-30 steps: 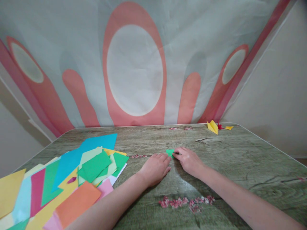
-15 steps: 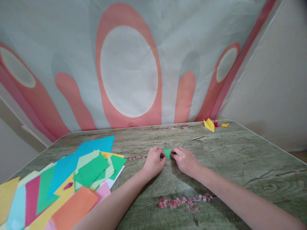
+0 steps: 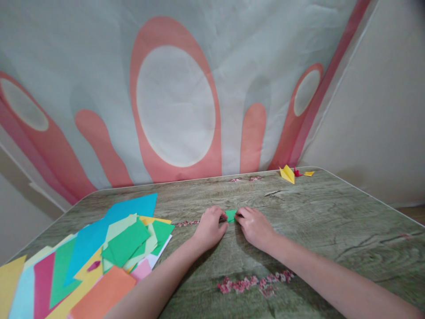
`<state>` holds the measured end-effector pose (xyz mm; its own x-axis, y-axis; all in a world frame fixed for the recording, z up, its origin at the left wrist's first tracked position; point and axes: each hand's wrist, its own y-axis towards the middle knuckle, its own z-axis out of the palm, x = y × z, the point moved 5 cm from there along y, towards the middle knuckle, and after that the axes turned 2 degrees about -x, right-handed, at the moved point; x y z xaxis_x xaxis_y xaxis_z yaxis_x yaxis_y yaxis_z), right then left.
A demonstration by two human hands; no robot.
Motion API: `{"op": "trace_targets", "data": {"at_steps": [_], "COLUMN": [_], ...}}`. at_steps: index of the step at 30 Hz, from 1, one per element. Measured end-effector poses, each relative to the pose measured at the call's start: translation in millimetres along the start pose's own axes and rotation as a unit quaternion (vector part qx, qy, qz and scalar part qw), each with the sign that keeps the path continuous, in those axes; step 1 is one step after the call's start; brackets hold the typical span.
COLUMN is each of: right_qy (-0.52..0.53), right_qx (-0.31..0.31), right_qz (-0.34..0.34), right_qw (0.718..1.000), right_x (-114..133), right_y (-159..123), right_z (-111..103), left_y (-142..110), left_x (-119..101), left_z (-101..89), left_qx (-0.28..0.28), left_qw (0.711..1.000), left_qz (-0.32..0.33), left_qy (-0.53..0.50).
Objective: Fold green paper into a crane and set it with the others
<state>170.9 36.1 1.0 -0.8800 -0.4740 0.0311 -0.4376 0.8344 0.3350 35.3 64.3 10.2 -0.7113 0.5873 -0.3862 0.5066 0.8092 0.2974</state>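
A small piece of green paper (image 3: 231,215) is stretched between my two hands at the middle of the table. Its left end is under the fingers of my left hand (image 3: 211,226), which are curled and closed on it. On the other side, my right hand (image 3: 253,225) pinches the paper's right end between thumb and fingers. Only the middle of the paper shows; both ends are covered by fingers, so its folds cannot be made out.
Coloured paper sheets (image 3: 126,239) lie in a spread pile at the left, partly beneath my left forearm. A folded yellow paper plane (image 3: 287,174), a small red folded piece (image 3: 297,172) and a small yellow piece (image 3: 309,173) sit at the far right edge. A printed curtain (image 3: 232,88) hangs behind the wood-patterned table (image 3: 332,212).
The view has shifted slightly. My left thumb has drawn a little away from the green paper's near edge; both hands stay at its ends.
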Motion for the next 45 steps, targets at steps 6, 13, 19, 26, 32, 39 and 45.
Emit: {"op": "trace_targets", "data": {"at_steps": [6, 13, 19, 26, 32, 39, 45], "right_qy": [0.046, 0.134, 0.217, 0.275, 0.278, 0.171, 0.122], "right_qx": [-0.036, -0.076, -0.093, -0.087, -0.064, -0.044, -0.040], "right_qz": [0.006, 0.020, 0.039, 0.048, -0.022, -0.128, -0.157], "right_qw": [0.998, 0.988, 0.971, 0.956, 0.958, 0.976, 0.979], "right_x": [-0.8, -16.7, -23.6, -27.1, -25.3, -21.6, -16.8], "right_y": [-0.9, 2.5, 4.5, 6.1, 5.4, 3.4, 3.3], "right_z": [-2.8, 2.3, 7.7, 8.5, 3.5, -4.0, -5.3], "left_y": [-11.4, -13.6, -15.2, -17.6, -20.2, -20.4, -20.5], "left_x": [-10.0, -21.4, -17.8, -19.1, -20.0, -23.3, -24.1], "left_z": [-4.2, -5.9, -6.7, -8.2, -10.3, -13.2, -16.3], "left_qx": [0.011, 0.048, 0.076, 0.095, 0.114, 0.134, 0.138], "left_qw": [0.998, 0.989, 0.986, 0.981, 0.973, 0.963, 0.955], "left_qz": [0.056, 0.116, 0.133, 0.145, 0.166, 0.195, 0.225], "left_qy": [0.024, 0.075, 0.071, 0.091, 0.112, 0.127, 0.137]}}
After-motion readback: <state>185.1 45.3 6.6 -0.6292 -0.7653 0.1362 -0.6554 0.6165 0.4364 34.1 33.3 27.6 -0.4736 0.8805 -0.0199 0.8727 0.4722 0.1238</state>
